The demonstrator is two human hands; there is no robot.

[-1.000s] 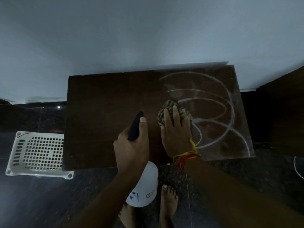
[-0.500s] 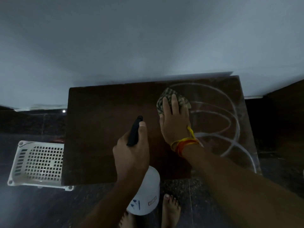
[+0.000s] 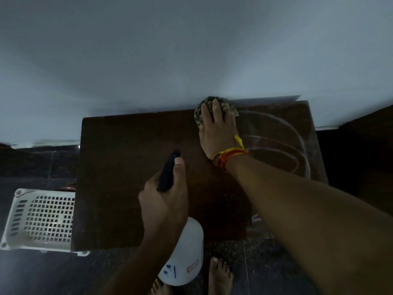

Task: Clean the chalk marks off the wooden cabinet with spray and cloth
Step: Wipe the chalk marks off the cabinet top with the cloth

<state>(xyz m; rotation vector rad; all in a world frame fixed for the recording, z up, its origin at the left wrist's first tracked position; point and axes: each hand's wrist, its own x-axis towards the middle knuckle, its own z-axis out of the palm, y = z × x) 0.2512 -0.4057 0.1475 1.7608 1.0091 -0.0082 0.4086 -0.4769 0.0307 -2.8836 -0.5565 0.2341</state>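
Right hand (image 3: 217, 133), fingers spread flat on the cloth (image 3: 225, 108) at the cabinet (image 3: 127, 167) back edge, should press firmly across remaining chalk marks (image 3: 297, 145); left hand (image 3: 163, 201) grips the spray bottle (image 3: 182, 252).

The cabinet (image 3: 131, 179) is the anchor here, its back edge set against the wall (image 3: 191, 50). On its top, at the far edge and touching the wall, sits the cloth (image 3: 198, 112), with the right hand (image 3: 218, 133) flat on it. Chalk marks (image 3: 282, 145) curve across the top's right part, just right of that hand. The left hand (image 3: 163, 201) hangs over the cabinet's near middle, wrapped round the spray bottle (image 3: 184, 252), whose body drops in front of the near edge. A basket (image 3: 40, 220) sits on the floor (image 3: 38, 273) at the cabinet's left side, partly tucked under it. Two bare feet (image 3: 220, 275) stand on the floor before the near edge.
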